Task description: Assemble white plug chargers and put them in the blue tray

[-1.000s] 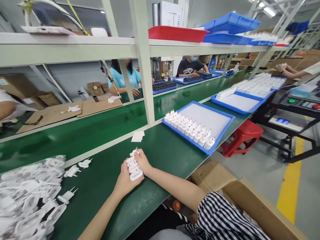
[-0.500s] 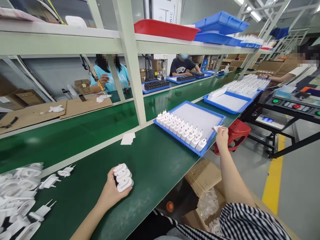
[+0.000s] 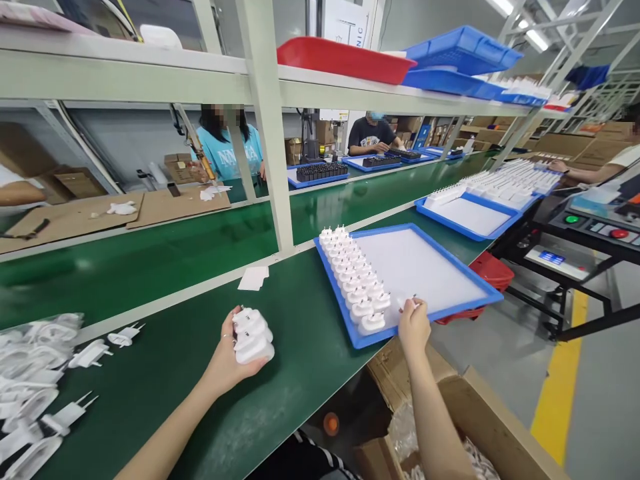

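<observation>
My left hand [image 3: 235, 357] is wrapped round a short stack of white plug chargers [image 3: 254, 337], held just above the green bench. My right hand [image 3: 415, 327] is closed over the near edge of a blue-rimmed tray [image 3: 450, 303]. At its fingertips a small white plug [image 3: 404, 303] shows, mostly hidden, with a metal pin sticking up. Rows of white plug chargers [image 3: 355, 280] stand pins-up along the tray's left side, just left of my right hand. White sheet lining covers the tray's floor.
Loose white plugs [image 3: 35, 387] lie heaped at the bench's left, some in a plastic bag. White paper slips [image 3: 253, 278] lie near the post [image 3: 273, 133]. A second tray [image 3: 470, 217] stands farther right. Open cartons [image 3: 500, 407] and a red stool [image 3: 493, 273] are below the edge.
The tray has turned, its near corner swinging left and toward me. My right hand has moved left and nearer, beside the charger rows. My left hand still holds its chargers.
</observation>
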